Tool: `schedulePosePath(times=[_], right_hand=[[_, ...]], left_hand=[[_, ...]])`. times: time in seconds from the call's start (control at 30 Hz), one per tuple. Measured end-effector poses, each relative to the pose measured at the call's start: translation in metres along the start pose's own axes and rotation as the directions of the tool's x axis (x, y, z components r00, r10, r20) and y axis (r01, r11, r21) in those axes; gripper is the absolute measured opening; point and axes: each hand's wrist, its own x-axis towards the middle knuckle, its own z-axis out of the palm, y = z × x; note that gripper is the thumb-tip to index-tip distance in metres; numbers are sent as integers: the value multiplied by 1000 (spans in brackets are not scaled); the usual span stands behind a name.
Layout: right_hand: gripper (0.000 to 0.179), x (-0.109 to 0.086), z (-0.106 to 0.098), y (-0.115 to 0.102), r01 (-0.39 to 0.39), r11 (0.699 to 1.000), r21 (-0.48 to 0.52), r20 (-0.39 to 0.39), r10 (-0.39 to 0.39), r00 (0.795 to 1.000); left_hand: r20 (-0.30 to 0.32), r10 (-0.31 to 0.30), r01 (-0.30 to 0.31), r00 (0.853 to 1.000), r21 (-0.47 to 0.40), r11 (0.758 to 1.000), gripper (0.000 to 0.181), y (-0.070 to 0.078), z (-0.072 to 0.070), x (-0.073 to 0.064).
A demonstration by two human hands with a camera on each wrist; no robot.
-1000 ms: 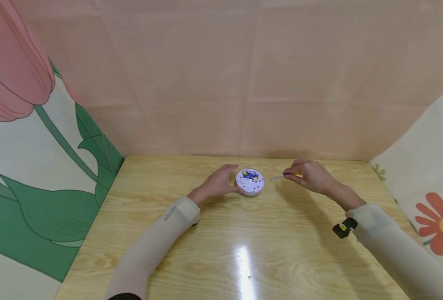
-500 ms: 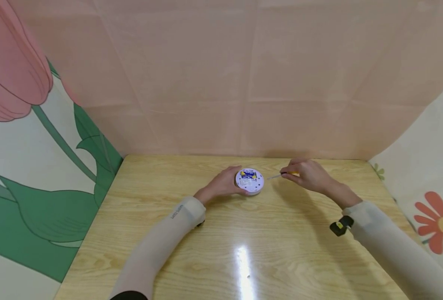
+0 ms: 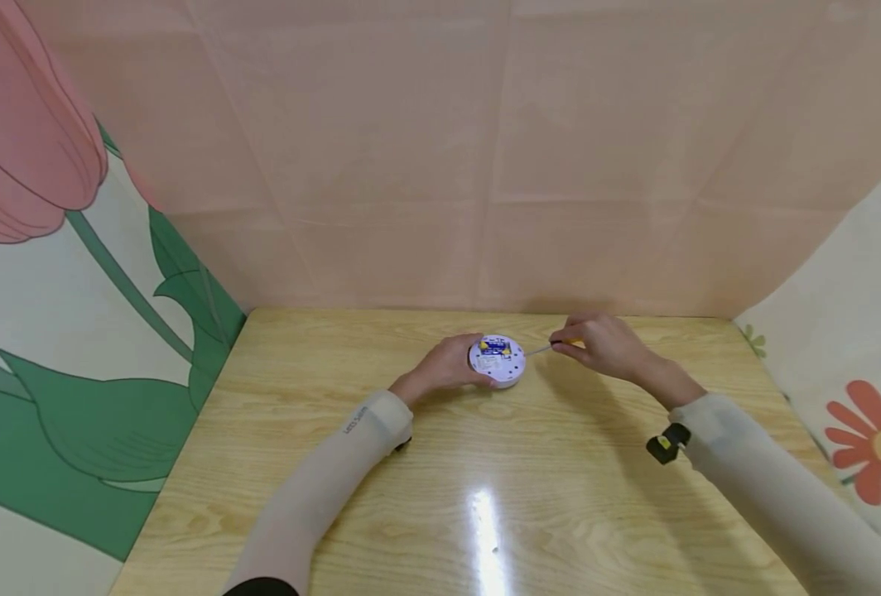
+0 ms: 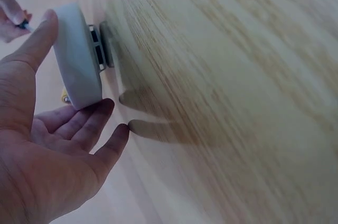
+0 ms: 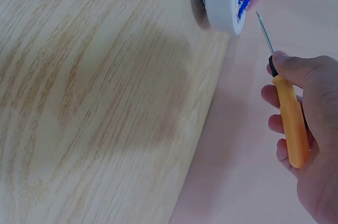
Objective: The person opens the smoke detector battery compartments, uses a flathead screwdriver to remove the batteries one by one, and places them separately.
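A round white device (image 3: 494, 366), its back facing up, is held by my left hand (image 3: 444, 362) between thumb and fingers on its left side. Blue batteries (image 5: 243, 5) sit in a recess in that back. The left wrist view shows the white housing (image 4: 78, 57) from the side, with a dark, slotted part underneath, close to the table. My right hand (image 3: 606, 343) grips a screwdriver (image 5: 291, 121) by its orange handle. Its thin metal shaft (image 3: 539, 350) points left, the tip at the device's right edge; whether they touch I cannot tell.
The wooden table (image 3: 575, 505) carries a bright light reflection near its front. Behind it hangs a pinkish cloth backdrop (image 3: 381, 165). Flower-printed panels stand at left (image 3: 75, 430) and right (image 3: 806, 331).
My right hand has moved left with the screwdriver, bringing its tip up to the device's edge. The left hand has shifted slightly right, closing further round the device, which has tilted a little.
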Motion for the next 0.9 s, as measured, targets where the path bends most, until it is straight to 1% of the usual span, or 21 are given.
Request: schedulePosePath(times=[0.13, 0.33, 0.57, 0.67, 0.9], right_hand=[[12, 4, 1, 0, 1, 1000, -11, 19, -1, 1000], [10, 10, 1, -2, -8, 999, -50, 55, 11, 998], [9, 19, 2, -5, -24, 995, -93, 73, 31, 997], [8, 22, 2, -6, -26, 994, -109, 74, 34, 997], [10, 27, 3, -12, -81, 985, -154, 124, 100, 987]], left_hand=[[16, -8, 8, 1000, 0, 1000, 100, -1, -1, 1], [28, -18, 19, 999, -24, 1000, 99, 0, -1, 3], [44, -31, 35, 999, -94, 995, 104, 2, -1, 4], [47, -34, 38, 998, -99, 994, 104, 2, -1, 5], [58, -45, 51, 997, -114, 992, 105, 3, -2, 5]])
